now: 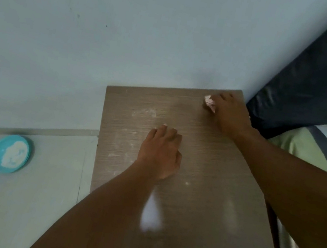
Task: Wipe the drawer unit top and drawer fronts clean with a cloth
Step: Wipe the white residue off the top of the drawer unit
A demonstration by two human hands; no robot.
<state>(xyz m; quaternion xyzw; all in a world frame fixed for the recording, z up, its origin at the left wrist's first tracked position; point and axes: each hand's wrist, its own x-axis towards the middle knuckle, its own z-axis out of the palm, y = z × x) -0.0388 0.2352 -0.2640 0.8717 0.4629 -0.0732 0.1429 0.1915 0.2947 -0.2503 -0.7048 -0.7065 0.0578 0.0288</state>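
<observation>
The drawer unit top (205,163) is a brown wood-grain panel with pale powdery smears on its left half. My right hand (230,113) is at the far right corner of the top, pressing a small pink cloth (209,101) against the surface. Only a bit of the cloth shows past my fingers. My left hand (160,153) lies palm down near the middle of the top, fingers together, holding nothing. The drawer fronts are out of view below the top.
A teal plate (10,153) with white powder sits on the pale floor (16,196) to the left of the unit. A light blue wall (130,31) runs behind. A dark mattress (319,89) and a striped pillow (323,148) lie at the right.
</observation>
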